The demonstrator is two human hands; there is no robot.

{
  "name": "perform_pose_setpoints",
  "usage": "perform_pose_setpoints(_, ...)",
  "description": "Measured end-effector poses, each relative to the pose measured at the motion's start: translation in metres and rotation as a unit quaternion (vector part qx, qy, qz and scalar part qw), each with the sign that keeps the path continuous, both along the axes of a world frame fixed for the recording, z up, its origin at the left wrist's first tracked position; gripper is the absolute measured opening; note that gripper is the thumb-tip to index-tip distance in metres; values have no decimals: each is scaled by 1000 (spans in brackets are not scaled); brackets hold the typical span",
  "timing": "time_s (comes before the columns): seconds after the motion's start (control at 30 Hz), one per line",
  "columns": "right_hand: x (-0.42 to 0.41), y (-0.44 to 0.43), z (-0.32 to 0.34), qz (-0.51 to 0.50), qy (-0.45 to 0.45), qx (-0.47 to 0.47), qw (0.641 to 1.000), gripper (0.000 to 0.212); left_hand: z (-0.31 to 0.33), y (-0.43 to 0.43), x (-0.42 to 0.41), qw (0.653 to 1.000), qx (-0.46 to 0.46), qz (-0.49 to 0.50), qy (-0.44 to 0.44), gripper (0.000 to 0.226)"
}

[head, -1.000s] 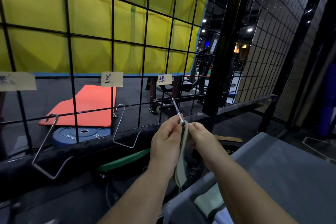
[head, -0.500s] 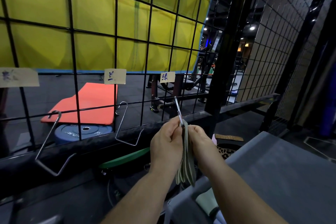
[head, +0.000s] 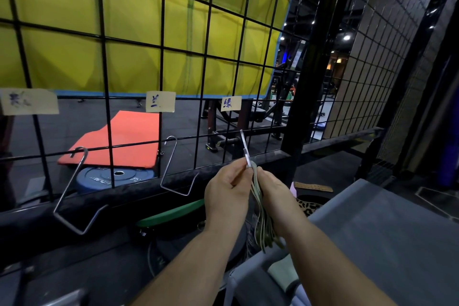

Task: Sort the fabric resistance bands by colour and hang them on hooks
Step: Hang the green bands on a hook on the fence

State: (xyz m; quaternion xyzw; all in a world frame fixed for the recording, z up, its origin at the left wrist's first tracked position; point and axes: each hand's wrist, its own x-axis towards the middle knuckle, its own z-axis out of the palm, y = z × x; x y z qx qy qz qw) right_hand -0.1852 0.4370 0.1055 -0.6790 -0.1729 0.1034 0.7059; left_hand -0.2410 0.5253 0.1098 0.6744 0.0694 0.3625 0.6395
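Note:
A bundle of pale green fabric bands (head: 262, 216) hangs from the right-hand metal hook (head: 244, 148) on the black wire grid (head: 162, 54). My left hand (head: 227, 194) pinches the hook's lower end. My right hand (head: 272, 187) grips the top of the bands right beside it. Two bare metal hooks hang further left, the middle hook (head: 173, 169) and the left hook (head: 74, 189). Three paper labels are taped to the grid above the hooks: a left label (head: 28, 102), a middle label (head: 160, 101) and a right label (head: 231, 103). Another pale green band (head: 283, 274) lies at the grey bench's near edge.
A grey padded bench (head: 372, 236) fills the lower right. Behind the grid lie an orange mat (head: 124, 140), a blue weight plate (head: 109, 177) and a green plate (head: 171, 215). A leopard-print item (head: 308, 205) sits below my right hand. A thick black post (head: 308, 77) stands right of the hook.
The green bands have slid down from my fingers and now hang as a spread bundle below the hook. Both hands stayed at the hook's lower end.

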Motion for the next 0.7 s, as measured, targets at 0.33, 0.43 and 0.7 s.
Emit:
perform_pose_setpoints(0.33,4,-4,11,9,-35,-76,996,37,-4,-3,1,998,-53,1,-37,32)
perform_pose_setpoints(0.43,0,-3,11,13,-39,-65,997,45,-5,-5,2,996,-72,4,-43,29)
perform_pose_setpoints(0.7,1,-4,9,-2,-42,-107,993,30,-5,-5,5,997,-64,7,-41,16)
